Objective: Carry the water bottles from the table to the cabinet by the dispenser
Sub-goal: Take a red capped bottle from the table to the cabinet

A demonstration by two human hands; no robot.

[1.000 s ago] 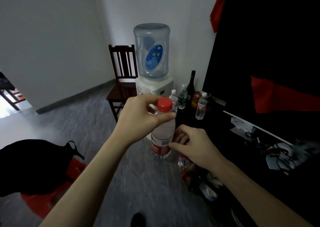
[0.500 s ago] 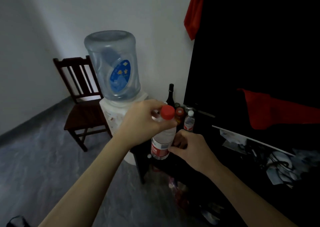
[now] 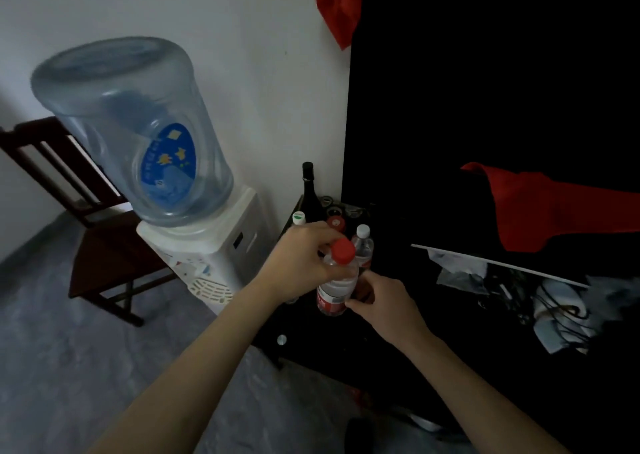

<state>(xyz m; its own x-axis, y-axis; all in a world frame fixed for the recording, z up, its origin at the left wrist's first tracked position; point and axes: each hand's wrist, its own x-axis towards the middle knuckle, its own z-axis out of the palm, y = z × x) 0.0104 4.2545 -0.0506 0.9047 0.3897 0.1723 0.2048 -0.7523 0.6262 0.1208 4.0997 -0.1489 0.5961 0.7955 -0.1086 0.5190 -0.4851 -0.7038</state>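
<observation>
The person is holding the red-capped water bottle upright over the dark cabinet beside the dispenser, left hand curling round its neck, right hand pinching its labelled base, placement lying straight down.

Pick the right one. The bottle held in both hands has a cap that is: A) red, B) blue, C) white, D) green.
A: the water bottle, gripped near its neck by the left hand and at its label by the right hand, carries a red cap; the white-capped bottle stands behind it on the dark cabinet.
</observation>
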